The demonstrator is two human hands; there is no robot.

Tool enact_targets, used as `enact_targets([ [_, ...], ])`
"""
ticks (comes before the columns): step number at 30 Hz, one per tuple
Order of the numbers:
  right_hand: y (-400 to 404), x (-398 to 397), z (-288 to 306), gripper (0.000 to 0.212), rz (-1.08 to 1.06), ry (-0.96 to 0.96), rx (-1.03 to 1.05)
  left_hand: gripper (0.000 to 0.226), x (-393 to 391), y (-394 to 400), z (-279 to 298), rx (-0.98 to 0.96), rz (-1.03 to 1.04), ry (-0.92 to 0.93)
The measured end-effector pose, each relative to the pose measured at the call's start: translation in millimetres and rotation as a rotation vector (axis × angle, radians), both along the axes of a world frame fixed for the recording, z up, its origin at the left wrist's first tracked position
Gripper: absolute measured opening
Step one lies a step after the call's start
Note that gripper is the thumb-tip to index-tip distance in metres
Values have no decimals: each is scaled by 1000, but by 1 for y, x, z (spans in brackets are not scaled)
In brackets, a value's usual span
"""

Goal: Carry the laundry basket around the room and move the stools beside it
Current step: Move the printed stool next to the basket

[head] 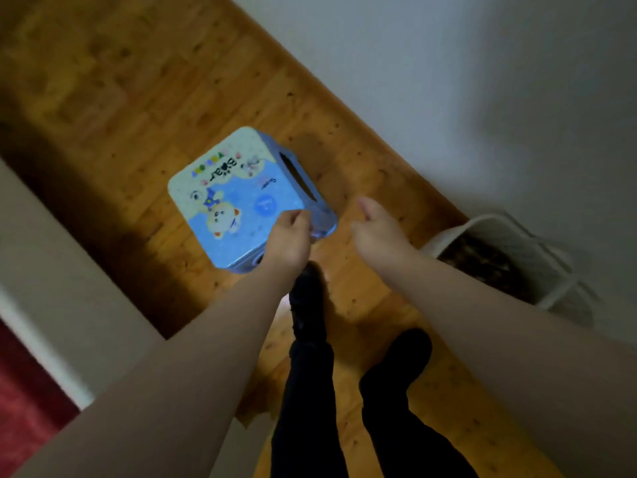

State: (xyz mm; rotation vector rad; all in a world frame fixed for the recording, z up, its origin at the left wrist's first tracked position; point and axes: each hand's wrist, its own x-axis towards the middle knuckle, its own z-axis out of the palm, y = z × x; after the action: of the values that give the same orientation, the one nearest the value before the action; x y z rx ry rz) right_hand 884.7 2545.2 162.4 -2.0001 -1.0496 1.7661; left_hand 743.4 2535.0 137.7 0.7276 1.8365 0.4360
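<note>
A blue square stool (pixel 238 198) with a cartoon bear print on its top stands on the wooden floor in front of me, a slot handle in its right side. My left hand (pixel 289 236) is curled at the stool's near right corner, touching its edge. My right hand (pixel 375 229) hovers just right of the stool, fingers loosely curled, thumb raised, holding nothing. The white slatted laundry basket (pixel 510 263) stands on the floor at the right against the wall, with dark contents inside.
A white wall (pixel 482 81) runs along the right side of the narrow wooden floor (pixel 120 98). A pale ledge or furniture edge (pixel 62 270) borders the left, with red fabric (pixel 27 391) beyond. My dark-clothed legs (pixel 344 391) stand below the stool.
</note>
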Motion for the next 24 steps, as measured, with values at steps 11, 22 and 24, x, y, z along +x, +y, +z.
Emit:
enact_targets([
  [11, 69, -157, -97, 58, 167, -54, -108, 52, -163, 24, -87, -66, 412, 67],
  [22, 80, -178, -165, 66, 149, -238, 0, 52, -202, -21, -163, -316, 684, 8],
  [24, 83, -181, -170, 68, 142, -230, -45, 39, -200, -17, -166, -284, 741, -11],
])
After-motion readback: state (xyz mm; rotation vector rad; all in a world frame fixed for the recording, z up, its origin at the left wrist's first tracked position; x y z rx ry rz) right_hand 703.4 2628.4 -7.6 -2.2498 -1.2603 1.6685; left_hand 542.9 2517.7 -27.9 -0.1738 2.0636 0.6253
